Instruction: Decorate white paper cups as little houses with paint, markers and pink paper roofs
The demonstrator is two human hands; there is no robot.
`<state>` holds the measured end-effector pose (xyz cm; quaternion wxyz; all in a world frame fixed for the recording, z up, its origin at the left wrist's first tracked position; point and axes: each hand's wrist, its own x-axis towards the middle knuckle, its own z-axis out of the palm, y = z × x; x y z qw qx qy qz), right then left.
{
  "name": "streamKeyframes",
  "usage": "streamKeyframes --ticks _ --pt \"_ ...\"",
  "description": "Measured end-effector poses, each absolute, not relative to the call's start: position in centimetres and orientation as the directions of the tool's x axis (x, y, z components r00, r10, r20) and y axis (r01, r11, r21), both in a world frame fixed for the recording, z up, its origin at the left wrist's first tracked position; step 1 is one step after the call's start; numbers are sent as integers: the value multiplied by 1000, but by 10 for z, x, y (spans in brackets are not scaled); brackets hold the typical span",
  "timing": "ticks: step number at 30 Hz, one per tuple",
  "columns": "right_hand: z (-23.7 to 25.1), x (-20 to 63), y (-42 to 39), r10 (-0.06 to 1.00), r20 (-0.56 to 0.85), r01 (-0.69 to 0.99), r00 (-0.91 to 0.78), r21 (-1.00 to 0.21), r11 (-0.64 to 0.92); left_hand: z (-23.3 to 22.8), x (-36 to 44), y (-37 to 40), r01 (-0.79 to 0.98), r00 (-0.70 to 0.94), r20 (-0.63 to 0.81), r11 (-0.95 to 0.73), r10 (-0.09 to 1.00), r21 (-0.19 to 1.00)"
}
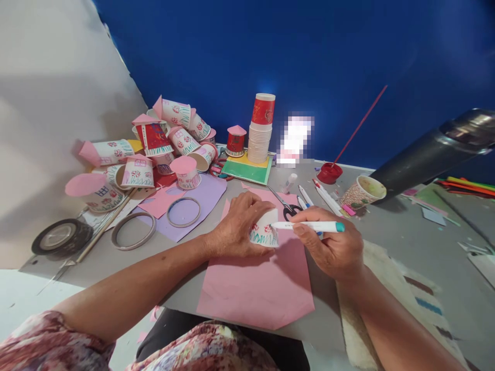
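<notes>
Hands [286,237] around cup [265,232], marker [309,226]

Cup [265,233]: white, green grass strokes along its rim, red-and-pink flower marks above.
Marker [309,226]: white barrel, teal end.
Paper sheet [259,283] under the cup: plain pink.
Bench [386,232]: grey.
Purple sheet [209,193] left of the cup: lilac.
Cup stack [261,134] behind the cup: white, topped red.
Wall [309,51]: deep blue.
Sleeve [46,345]: pink-maroon floral.
</notes>
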<state>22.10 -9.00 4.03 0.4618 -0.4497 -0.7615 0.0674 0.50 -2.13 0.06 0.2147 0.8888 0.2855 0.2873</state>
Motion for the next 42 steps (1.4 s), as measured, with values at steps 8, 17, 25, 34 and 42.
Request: streamKeyframes --ticks 8,17,25,34,42 --pt "40 220 -91 748 636 615 -188 -518 595 -2 5 -23 391 667 408 -759 624 521" --pt "41 220 -92 733 643 586 -220 -514 627 -2 4 -22 386 674 399 -757 622 527" --pt "41 221 -92 730 648 601 -217 -501 623 -1 4 -21 379 682 401 -764 612 522" --pt "38 224 -90 719 663 598 -210 -494 631 -1 4 -22 386 675 400 -759 620 525" --pt "37 223 -91 731 647 591 -219 -508 627 -2 4 -22 381 669 411 -761 619 525"
